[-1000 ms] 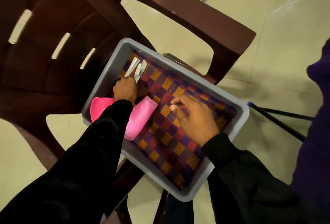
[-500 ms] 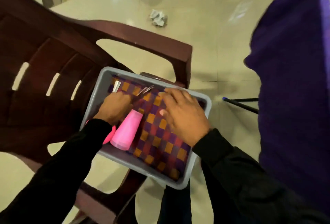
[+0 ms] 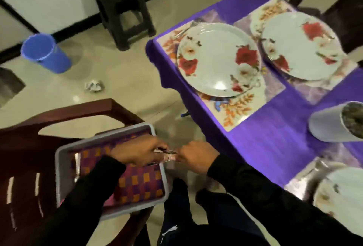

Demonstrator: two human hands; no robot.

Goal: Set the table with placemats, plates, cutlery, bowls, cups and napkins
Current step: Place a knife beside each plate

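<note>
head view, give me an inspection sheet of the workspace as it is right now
surface: table under a purple cloth; three floral placemats, nearest to view.
job's things: floral plate on the near-left mat, second plate beyond it, third plate at the right edge. Grey tub on a brown chair, lined with checked cloth.
clutter: crumpled paper on the floor; grey cup on the cloth.
grippers: left hand and right hand meet over the tub's corner, both pinching cutlery; blurred, type unclear.
cables: nothing seen.
surroundings: blue bin, dark stool, tiled floor.
</note>
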